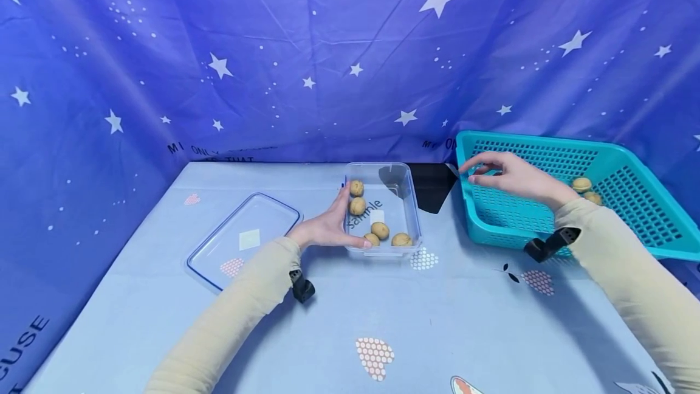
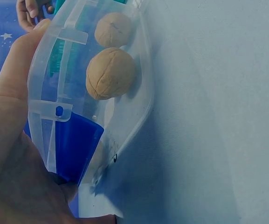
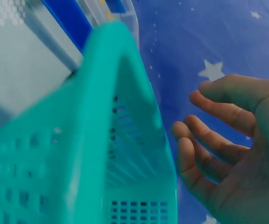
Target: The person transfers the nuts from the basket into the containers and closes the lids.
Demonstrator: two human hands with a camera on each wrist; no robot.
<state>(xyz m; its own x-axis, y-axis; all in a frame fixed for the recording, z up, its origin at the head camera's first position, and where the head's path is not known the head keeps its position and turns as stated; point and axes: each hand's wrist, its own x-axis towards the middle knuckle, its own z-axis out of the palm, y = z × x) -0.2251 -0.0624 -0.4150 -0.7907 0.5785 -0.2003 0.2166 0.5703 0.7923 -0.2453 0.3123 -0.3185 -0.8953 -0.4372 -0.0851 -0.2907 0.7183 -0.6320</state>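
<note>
Clear plastic container (image 1: pixel 401 199) at 12 o'clock already holds five walnuts (image 1: pixel 358 205) — two (image 1: pixel 582 185) remain in the teal basket (image 1: pixel 629 163). Left hand (image 1: pixel 327 228) grips the container's side; right hand (image 1: pixel 516 178) hovers empty, fingers loosely spread.

Backdrop (image 1: pixel 328 47): deep blue cloth with white stars and dots.
Surface (image 1: pixel 410 321): pale blue cover with scattered dotted hearts in pink and white.
Basket (image 1: pixel 629 163): teal, perforated grid walls.
Container (image 1: pixel 407 199): clear plastic, dark lettering on its base.
Walnuts (image 1: pixel 358 205): tan.
Lid (image 1: pixel 219 248): clear, blue-edged.
Sleeves (image 1: pixel 229 321): cream.
</note>
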